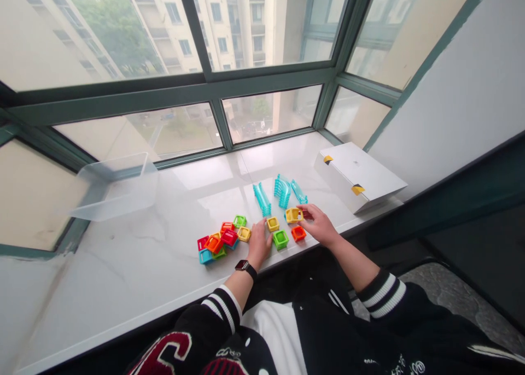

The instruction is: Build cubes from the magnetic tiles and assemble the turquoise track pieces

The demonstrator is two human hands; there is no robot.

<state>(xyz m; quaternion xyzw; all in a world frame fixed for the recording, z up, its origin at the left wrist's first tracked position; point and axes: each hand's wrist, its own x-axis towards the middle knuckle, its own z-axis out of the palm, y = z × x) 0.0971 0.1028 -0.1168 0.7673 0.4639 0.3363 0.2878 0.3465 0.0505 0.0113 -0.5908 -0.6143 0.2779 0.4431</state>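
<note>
The right hand (pixel 319 226) grips a yellow block (pixel 294 216) between its fingers (pixel 308 207), near the front edge of the white window ledge (pixel 180 200); a dark red patch beside the block is partly covered by those fingers. The left hand (pixel 259 242) is lowered at the ledge, its fingertips just beside a smaller yellow cube (pixel 273 224); whether they close on it I cannot tell. Between the hands sit a green cube (pixel 281 239) and, to its right, an orange cube (pixel 298 233). Left of the left hand lies a cluster of red, orange, blue and green blocks (pixel 228 237), with a pale yellow cube (pixel 244 234) nearest that hand. Beyond the hands are three translucent teal pieces: a straight channel (pixel 262 199), a curved, ribbed piece (pixel 282 191) and a slimmer piece (pixel 299 192). A white box (pixel 363 170) stands at the right, and a clear plastic bin (pixel 118 192) at the far left by the window (pixel 213 82). A dark watch (pixel 246 268) circles the left wrist
</note>
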